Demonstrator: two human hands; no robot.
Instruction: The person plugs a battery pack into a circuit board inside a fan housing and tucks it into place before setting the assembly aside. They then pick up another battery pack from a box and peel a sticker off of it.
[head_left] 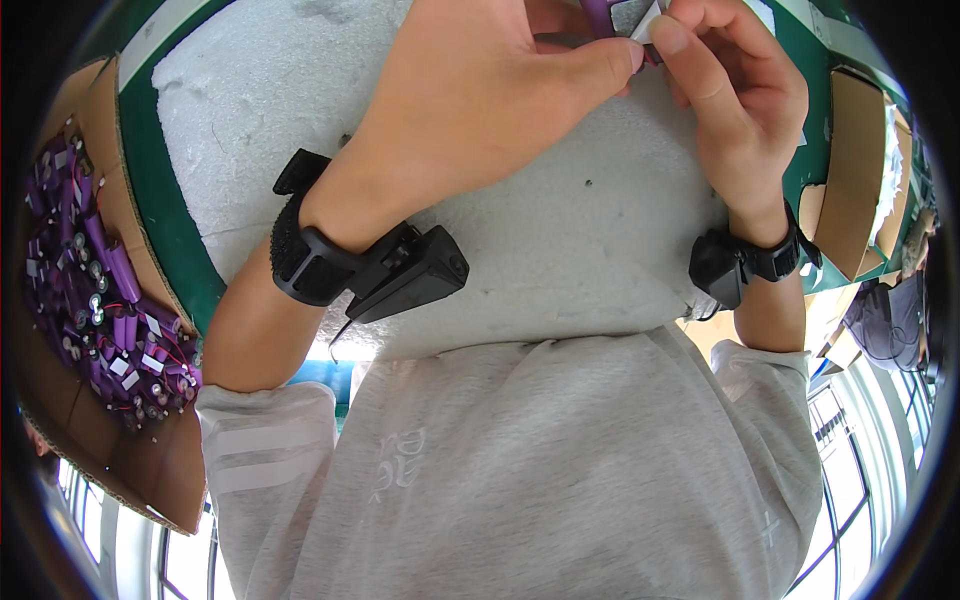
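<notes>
At the top edge, my left hand [490, 105] is closed on a purple-wrapped battery [598, 16], which is partly cut off by the frame and partly hidden by the fingers. A pale patch and a bit of red show on it beside my left thumb. My right hand [745, 105] pinches a small white piece [645, 22], like a label or strip of paper, between thumb and forefinger, right against the battery. Both hands are above a white foam sheet [560, 250]. Whether the white piece is stuck to the battery, I cannot tell.
On the left, a cardboard box [150, 470] holds many purple batteries [120, 270] with red wires and white labels. A second cardboard box [855, 170] with white material inside stands at right. The foam lies on a green tabletop [180, 235]. Black devices [415, 275] are strapped to both wrists.
</notes>
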